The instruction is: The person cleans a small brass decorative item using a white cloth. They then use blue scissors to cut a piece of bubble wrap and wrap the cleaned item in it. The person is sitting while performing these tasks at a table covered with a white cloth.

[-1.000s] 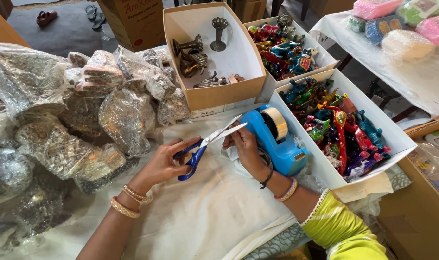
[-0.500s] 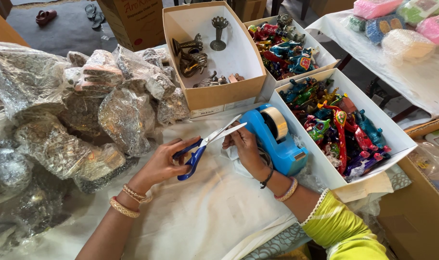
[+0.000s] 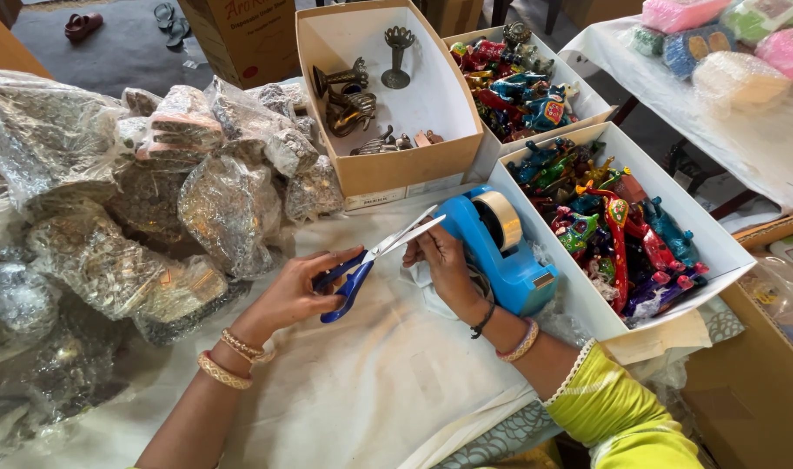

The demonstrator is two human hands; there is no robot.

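Blue-handled scissors (image 3: pixel 361 269) sit in my left hand (image 3: pixel 294 293), fingers curled through the loops, the blades parted and pointing toward two o'clock. My right hand (image 3: pixel 444 265) pinches something small just at the blade tips; I cannot tell what it is. Touching that hand at three o'clock stands the blue tape dispenser (image 3: pixel 501 247) on the white cloth (image 3: pixel 361 391). Plastic-wrapped bundles (image 3: pixel 153 200) pile up at nine o'clock, and a box of painted figures (image 3: pixel 618 226) lies at three.
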